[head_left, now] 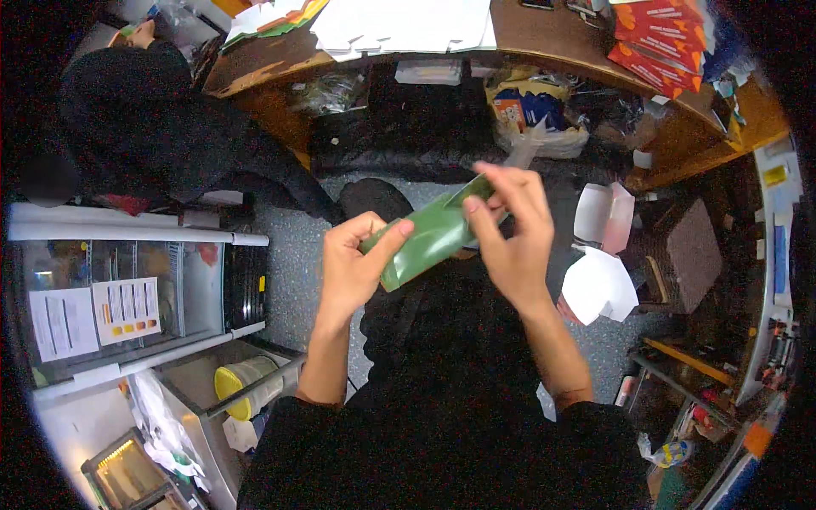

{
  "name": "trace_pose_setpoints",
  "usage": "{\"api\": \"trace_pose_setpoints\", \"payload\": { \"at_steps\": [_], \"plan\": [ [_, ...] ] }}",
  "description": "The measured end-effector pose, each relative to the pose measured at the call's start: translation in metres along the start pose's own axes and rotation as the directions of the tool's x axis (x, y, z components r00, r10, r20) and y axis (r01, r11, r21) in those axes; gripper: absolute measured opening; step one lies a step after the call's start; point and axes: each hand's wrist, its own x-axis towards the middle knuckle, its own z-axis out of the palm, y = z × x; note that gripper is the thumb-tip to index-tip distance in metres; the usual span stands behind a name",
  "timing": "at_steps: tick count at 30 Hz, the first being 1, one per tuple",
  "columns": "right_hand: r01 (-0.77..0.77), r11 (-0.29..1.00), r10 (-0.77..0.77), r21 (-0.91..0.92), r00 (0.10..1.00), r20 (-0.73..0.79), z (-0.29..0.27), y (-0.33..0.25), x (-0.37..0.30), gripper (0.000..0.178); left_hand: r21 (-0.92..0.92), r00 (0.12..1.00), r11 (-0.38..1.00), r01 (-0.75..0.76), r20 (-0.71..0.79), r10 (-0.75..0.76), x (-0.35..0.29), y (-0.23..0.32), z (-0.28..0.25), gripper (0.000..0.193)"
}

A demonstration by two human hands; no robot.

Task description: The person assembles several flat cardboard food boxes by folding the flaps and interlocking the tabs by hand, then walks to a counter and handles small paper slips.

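A glossy green piece of folded card (pixel 429 245) is held up in front of my body, tilted so its right end is higher. Its exact kind does not show. My left hand (pixel 353 259) grips the lower left end, thumb on top and fingers curled beneath. At the upper right end, my right hand (pixel 514 234) pinches the edge between thumb and fingers; its fingertips are slightly blurred. Just beyond these fingers is a see-through plastic strip (pixel 525 146), and I cannot tell whether they touch it.
Ahead stands a wooden desk (pixel 569 38) with white sheets (pixel 404 24) and red-orange packets (pixel 659 42). Another person in dark clothes (pixel 153 119) sits at the far left. Open white cartons (pixel 599 285) stand to the right; a glass-topped fridge (pixel 200 289) is at the left.
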Motion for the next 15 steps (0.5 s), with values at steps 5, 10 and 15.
{"api": "trace_pose_setpoints", "payload": {
  "at_steps": [5, 10, 15],
  "plan": [
    [0.126, 0.990, -0.080, -0.056, 0.858, 0.508, -0.008, -0.009, 0.012, 0.039, 0.196, 0.973, 0.960, -0.201, 0.154, 0.173, 0.027, 0.003, -0.003, 0.037],
    [0.179, 0.973, -0.069, -0.143, 0.825, 0.561, -0.013, -0.008, 0.028, 0.047, 0.161, 0.947, 0.954, -0.254, 0.243, 0.211, 0.058, 0.000, -0.005, 0.036],
    [0.190, 0.972, -0.072, -0.135, 0.795, 0.603, -0.031, 0.004, 0.052, 0.065, 0.126, 0.882, 0.970, -0.209, 0.452, 0.132, 0.085, 0.022, -0.013, 0.028]
  ]
}}
